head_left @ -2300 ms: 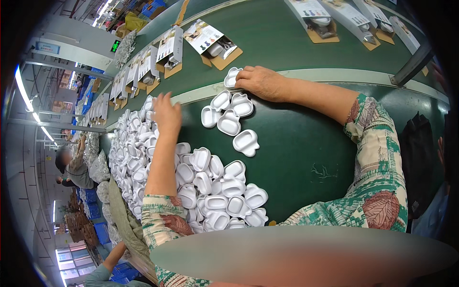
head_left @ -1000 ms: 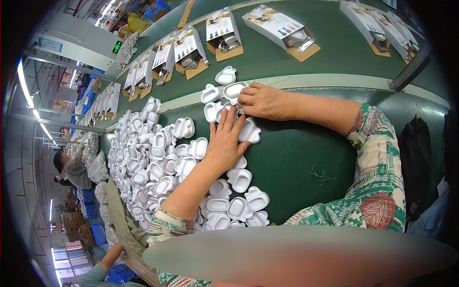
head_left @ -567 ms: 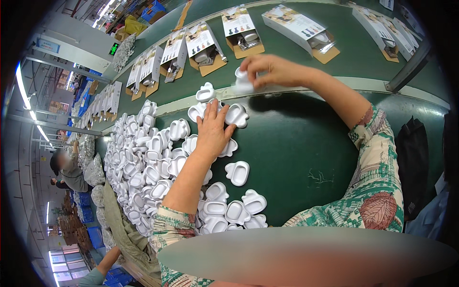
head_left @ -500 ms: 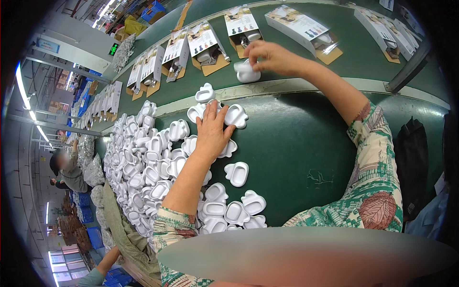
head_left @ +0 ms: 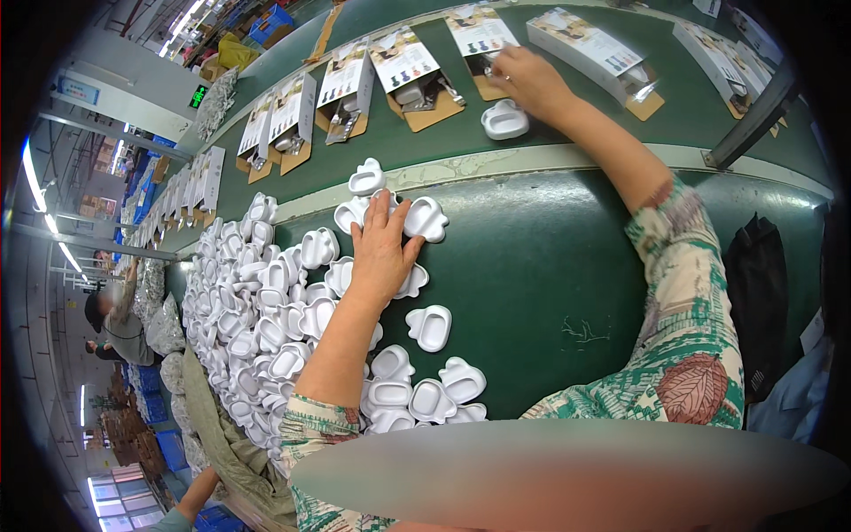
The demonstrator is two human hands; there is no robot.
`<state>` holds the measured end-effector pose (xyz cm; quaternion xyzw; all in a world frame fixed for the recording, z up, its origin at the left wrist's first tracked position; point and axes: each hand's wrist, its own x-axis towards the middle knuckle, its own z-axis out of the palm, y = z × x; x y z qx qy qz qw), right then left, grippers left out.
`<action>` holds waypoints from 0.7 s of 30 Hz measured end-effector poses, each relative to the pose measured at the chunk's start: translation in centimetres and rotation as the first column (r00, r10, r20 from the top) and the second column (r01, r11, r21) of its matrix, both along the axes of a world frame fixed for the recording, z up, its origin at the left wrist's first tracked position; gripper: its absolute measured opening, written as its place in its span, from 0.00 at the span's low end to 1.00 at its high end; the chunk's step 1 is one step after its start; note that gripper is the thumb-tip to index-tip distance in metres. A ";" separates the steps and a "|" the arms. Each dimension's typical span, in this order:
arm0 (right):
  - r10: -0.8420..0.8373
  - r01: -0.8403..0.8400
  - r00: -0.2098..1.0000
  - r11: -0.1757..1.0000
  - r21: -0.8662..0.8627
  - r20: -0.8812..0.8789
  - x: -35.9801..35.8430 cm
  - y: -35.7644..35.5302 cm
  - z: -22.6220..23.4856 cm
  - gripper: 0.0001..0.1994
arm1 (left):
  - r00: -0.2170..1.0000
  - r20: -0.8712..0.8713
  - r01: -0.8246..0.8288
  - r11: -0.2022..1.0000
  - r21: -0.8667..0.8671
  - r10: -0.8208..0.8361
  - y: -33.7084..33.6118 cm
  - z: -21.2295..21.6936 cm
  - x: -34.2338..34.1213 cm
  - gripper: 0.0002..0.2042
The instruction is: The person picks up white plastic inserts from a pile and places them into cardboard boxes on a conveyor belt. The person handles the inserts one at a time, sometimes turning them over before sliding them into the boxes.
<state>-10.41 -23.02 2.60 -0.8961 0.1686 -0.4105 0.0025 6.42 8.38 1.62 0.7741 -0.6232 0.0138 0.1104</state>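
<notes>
Factory hall. A long green conveyor belt [head_left: 532, 266] ran through the view, edged by a pale rail [head_left: 567, 160]. Fluorescent strip lights [head_left: 35, 186] hung at far left. Blue crates [head_left: 168, 448] stood on the floor at lower left, more [head_left: 270, 19] at top. Bright windows [head_left: 111, 514] showed at bottom left.

The left hand [head_left: 383, 253] lies flat on several white plastic trays [head_left: 266, 310], hiding the ones beneath its palm, and its forearm covers more of the heap toward the near edge of the green bench [head_left: 532, 293]. The right hand [head_left: 532, 80] reaches over an open carton [head_left: 492, 53] on the conveyor belt [head_left: 399, 146] along the bench's far edge; its fingertips and whatever they touch are too small to tell. A blurred band [head_left: 567, 474] masks the bench's near edge. The far-right cartons [head_left: 736, 53] are cut by the picture's rim.
</notes>
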 end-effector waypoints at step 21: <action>-0.079 0.069 0.996 0.981 -0.180 -0.049 0.5 -0.5 -0.4 0.10 | 1.000 -0.005 0.010 1.000 -0.018 -0.010 -0.1 -0.1 0.0 0.26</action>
